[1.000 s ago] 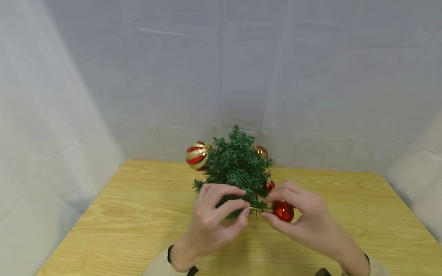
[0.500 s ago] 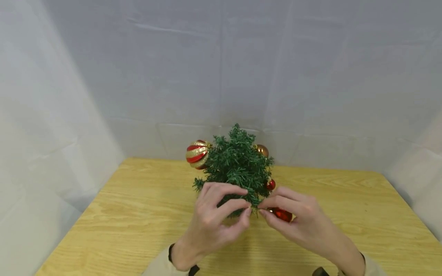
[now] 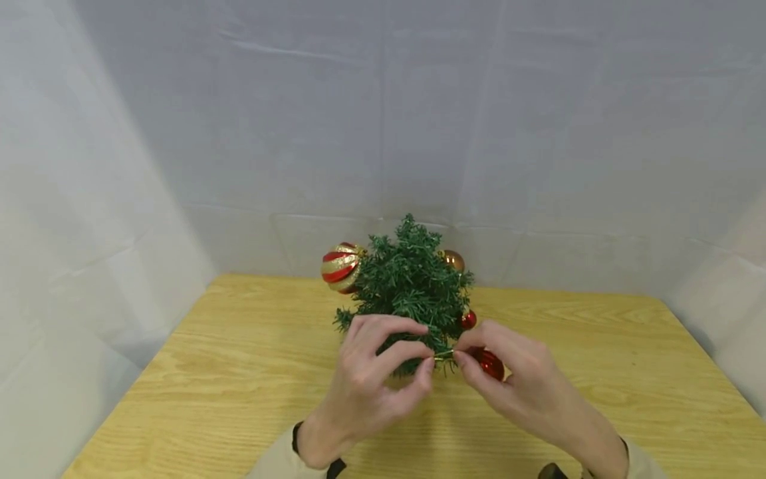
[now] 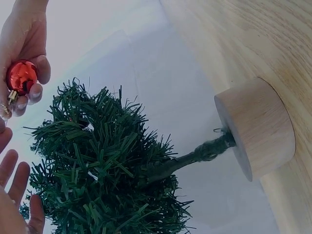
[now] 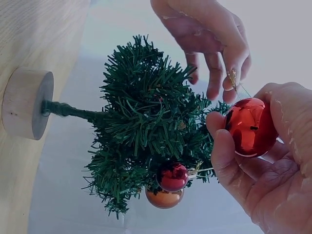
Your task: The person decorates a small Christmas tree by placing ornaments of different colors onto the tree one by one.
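Note:
A small artificial Christmas tree [image 3: 409, 286] stands in front of me. At its near right side my left hand [image 3: 371, 386] pinches the gold cord [image 3: 443, 356] of a shiny red Christmas bauble [image 3: 492, 365] between thumb and index finger. My right hand [image 3: 532, 372] holds that bauble, fingertips close to its cord; in the right wrist view fingers curl round the red ball [image 5: 251, 127]. The left wrist view shows its gold cap [image 4: 13, 96] near the right fingertips. In the head view, the right hand partly covers the bauble.
A red-and-gold striped bauble [image 3: 342, 267] hangs on the tree's left. On the right are a copper bauble [image 3: 455, 260] and a small red bauble [image 3: 469, 320]. The tree's round wooden base [image 4: 261, 129] rests on the wooden table [image 3: 239, 372]. Pale sheeting [image 3: 383, 120] surrounds the table.
My right fingertips moved left to the left fingertips, then back right a little, with cord showing between the hands again. The left hand has stayed nearly in place.

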Tool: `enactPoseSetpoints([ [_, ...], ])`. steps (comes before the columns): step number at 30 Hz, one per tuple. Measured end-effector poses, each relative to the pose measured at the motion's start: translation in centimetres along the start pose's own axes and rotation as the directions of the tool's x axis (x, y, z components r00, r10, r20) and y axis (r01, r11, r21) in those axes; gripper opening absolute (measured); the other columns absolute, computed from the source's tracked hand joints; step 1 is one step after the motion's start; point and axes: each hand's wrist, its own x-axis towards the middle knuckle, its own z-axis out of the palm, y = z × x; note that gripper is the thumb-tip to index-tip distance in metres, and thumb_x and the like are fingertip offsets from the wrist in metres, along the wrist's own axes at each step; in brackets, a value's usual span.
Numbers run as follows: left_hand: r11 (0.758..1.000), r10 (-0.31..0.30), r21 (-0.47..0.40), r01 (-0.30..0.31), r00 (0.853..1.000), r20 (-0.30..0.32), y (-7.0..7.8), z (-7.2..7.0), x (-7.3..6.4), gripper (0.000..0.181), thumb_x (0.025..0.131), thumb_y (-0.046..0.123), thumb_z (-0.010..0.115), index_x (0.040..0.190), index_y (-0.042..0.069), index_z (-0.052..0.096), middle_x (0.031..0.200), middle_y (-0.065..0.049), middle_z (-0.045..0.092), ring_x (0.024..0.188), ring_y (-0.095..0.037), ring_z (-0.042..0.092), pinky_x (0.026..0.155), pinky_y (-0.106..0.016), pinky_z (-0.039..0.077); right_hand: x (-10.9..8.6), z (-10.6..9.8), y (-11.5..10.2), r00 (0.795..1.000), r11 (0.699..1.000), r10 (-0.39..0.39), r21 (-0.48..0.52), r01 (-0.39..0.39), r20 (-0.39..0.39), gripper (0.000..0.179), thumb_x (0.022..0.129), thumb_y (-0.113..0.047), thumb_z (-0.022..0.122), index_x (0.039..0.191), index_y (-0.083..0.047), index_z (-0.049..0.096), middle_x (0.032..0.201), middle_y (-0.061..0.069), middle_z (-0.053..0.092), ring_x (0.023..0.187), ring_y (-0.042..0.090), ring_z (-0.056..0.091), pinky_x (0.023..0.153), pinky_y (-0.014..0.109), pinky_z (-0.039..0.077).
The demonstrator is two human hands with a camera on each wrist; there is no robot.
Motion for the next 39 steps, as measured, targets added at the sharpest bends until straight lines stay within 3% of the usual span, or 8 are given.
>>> enactPoseSetpoints([
  [7, 0.999, -0.031, -0.028, 0.031, 0.999, -0.007, 0.0, -0.3, 0.2, 0.015, 0.096, 0.019, 0.062, 0.087, 0.016, 0.074, 0.105, -0.005, 0.071, 0.097, -0.019, 0.065, 0.082, -0.036, 0.046, 0.2, 0.1, -0.2, 1.000, 1.000, 0.002, 0.010, -0.001, -0.011, 0.019, 0.105, -0.027, 0.054, 0.101, -0.013, 0.067, 0.095, -0.004, 0.069, 0.075, -0.001, 0.062, 0.062, 0.010, 0.050],
  [12, 0.998, -0.039, -0.046, 0.038, 0.999, -0.017, -0.2, -1.0, 0.7, 0.016, 0.096, 0.019, 0.062, 0.087, 0.014, 0.074, 0.106, -0.007, 0.071, 0.096, -0.020, 0.065, 0.081, -0.036, 0.044, 0.8, 0.1, -0.5, 0.999, 0.999, -0.037, -0.014, 0.037, -0.024, 0.021, 0.105, -0.029, 0.053, 0.100, -0.013, 0.067, 0.096, -0.004, 0.069, 0.079, 0.001, 0.063, 0.067, 0.011, 0.051],
  [16, 0.999, -0.031, -0.039, 0.029, 0.999, -0.034, -0.5, -1.7, 1.1, 0.018, 0.097, 0.019, 0.061, 0.086, 0.013, 0.074, 0.105, -0.009, 0.070, 0.094, -0.022, 0.066, 0.080, -0.037, 0.043, 1.9, 0.3, -0.7, 0.988, 0.987, -0.141, -0.082, 0.136, -0.056, 0.020, 0.105, -0.026, 0.055, 0.099, -0.012, 0.068, 0.097, -0.003, 0.068, 0.081, 0.004, 0.063, 0.072, 0.013, 0.052],
  [21, 1.000, -0.004, -0.009, 0.004, 0.998, -0.061, -1.0, -2.6, 1.7, 0.021, 0.099, 0.020, 0.060, 0.085, 0.011, 0.074, 0.103, -0.010, 0.070, 0.091, -0.024, 0.066, 0.080, -0.039, 0.043, 3.5, 0.5, -0.8, 0.959, 0.945, -0.274, -0.205, 0.255, -0.073, 0.021, 0.104, -0.022, 0.055, 0.097, -0.009, 0.070, 0.100, 0.002, 0.069, 0.092, 0.015, 0.066, 0.084, 0.024, 0.056],
  [25, 0.998, 0.044, 0.055, -0.040, 0.996, -0.076, -1.6, -3.3, 2.3, 0.022, 0.098, 0.019, 0.060, 0.083, 0.010, 0.074, 0.100, -0.010, 0.071, 0.090, -0.026, 0.065, 0.079, -0.042, 0.042, 4.5, 0.8, -0.7, 0.946, 0.914, -0.320, -0.282, 0.293, -0.055, 0.020, 0.102, -0.020, 0.055, 0.093, -0.010, 0.070, 0.100, 0.005, 0.070, 0.102, 0.023, 0.067, 0.092, 0.034, 0.055],
  [29, 0.984, 0.094, 0.157, -0.084, 0.994, -0.058, -2.2, -4.1, 2.7, 0.024, 0.099, 0.020, 0.059, 0.083, 0.010, 0.074, 0.099, -0.009, 0.072, 0.089, -0.027, 0.065, 0.079, -0.047, 0.041, 5.4, 1.1, -0.7, 0.941, 0.886, -0.337, -0.352, 0.303, -0.040, 0.020, 0.101, -0.020, 0.055, 0.092, -0.010, 0.069, 0.101, 0.007, 0.070, 0.108, 0.027, 0.066, 0.091, 0.040, 0.055],
  [33, 0.964, 0.126, 0.241, -0.110, 0.991, -0.050, -2.8, -4.7, 3.1, 0.024, 0.099, 0.019, 0.059, 0.083, 0.010, 0.074, 0.098, -0.010, 0.073, 0.086, -0.029, 0.065, 0.078, -0.049, 0.042, 6.5, 1.3, -0.7, 0.944, 0.879, -0.328, -0.380, 0.289, -0.040, 0.018, 0.100, -0.019, 0.056, 0.093, -0.010, 0.070, 0.104, 0.009, 0.070, 0.112, 0.029, 0.065, 0.091, 0.043, 0.054],
  [39, 0.942, 0.154, 0.314, -0.118, 0.984, -0.091, -3.4, -4.9, 3.8, 0.020, 0.095, 0.017, 0.060, 0.082, 0.008, 0.073, 0.095, -0.009, 0.074, 0.082, -0.029, 0.067, 0.074, -0.049, 0.043, 8.0, 1.8, -0.5, 0.948, 0.876, -0.313, -0.404, 0.264, -0.058, 0.013, 0.097, -0.016, 0.061, 0.093, -0.009, 0.071, 0.108, 0.010, 0.070, 0.115, 0.030, 0.064, 0.093, 0.045, 0.053],
])
